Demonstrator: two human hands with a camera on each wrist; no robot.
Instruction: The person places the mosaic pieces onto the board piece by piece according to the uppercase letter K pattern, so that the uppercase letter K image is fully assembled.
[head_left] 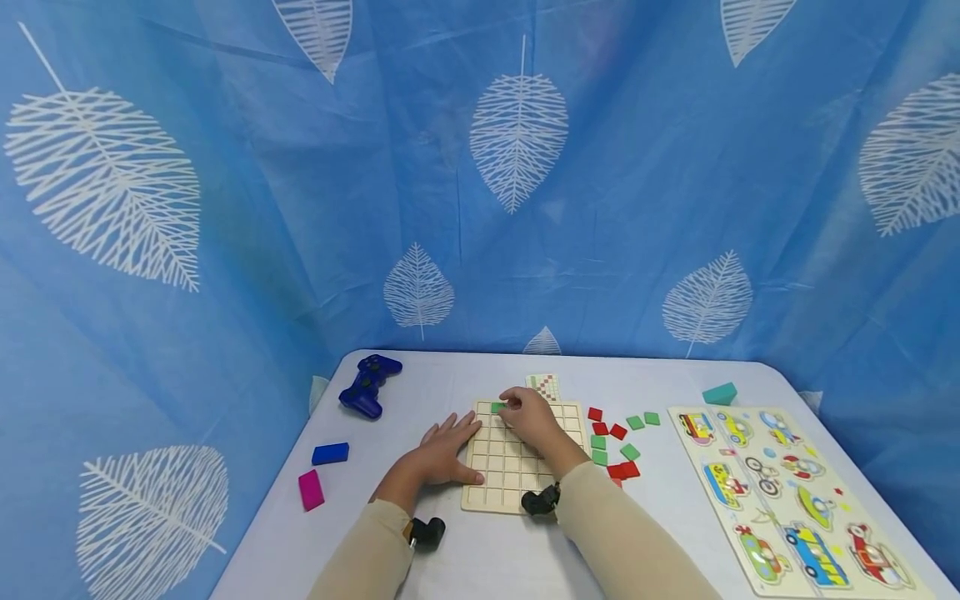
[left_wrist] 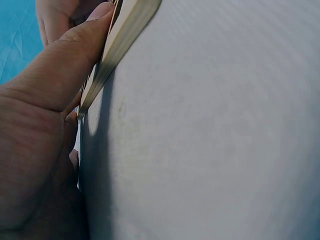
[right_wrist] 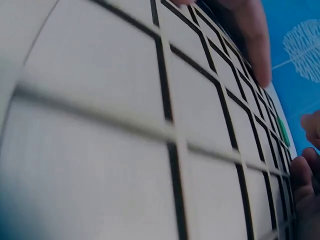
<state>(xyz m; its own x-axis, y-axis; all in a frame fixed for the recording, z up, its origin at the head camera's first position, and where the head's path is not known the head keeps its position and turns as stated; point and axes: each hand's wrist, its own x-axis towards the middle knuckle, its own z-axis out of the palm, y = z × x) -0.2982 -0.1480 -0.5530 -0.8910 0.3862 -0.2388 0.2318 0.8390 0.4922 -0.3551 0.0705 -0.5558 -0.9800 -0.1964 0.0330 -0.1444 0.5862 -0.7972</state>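
A pale wooden grid board [head_left: 504, 481] lies on the white table. My left hand [head_left: 441, 454] rests along its left side, fingers extended, the thumb on the board's edge, as the left wrist view also shows. Over the far row is my right hand [head_left: 531, 418], thumb and index bent and spread slightly apart. Right by those fingertips, a green square tile [head_left: 497, 408] sits in the far row, near the left corner. In the right wrist view a small gap shows between that tile [right_wrist: 283, 132] and the right fingers [right_wrist: 301, 172].
Loose red tiles [head_left: 599, 428] and green tiles [head_left: 598, 457] lie right of the board. Behind it is a pattern card [head_left: 551, 386]. A vehicle puzzle [head_left: 765, 521] and a teal block [head_left: 720, 394] occupy the right; a blue game controller [head_left: 367, 385], blue block [head_left: 330, 453] and pink block [head_left: 311, 490] the left.
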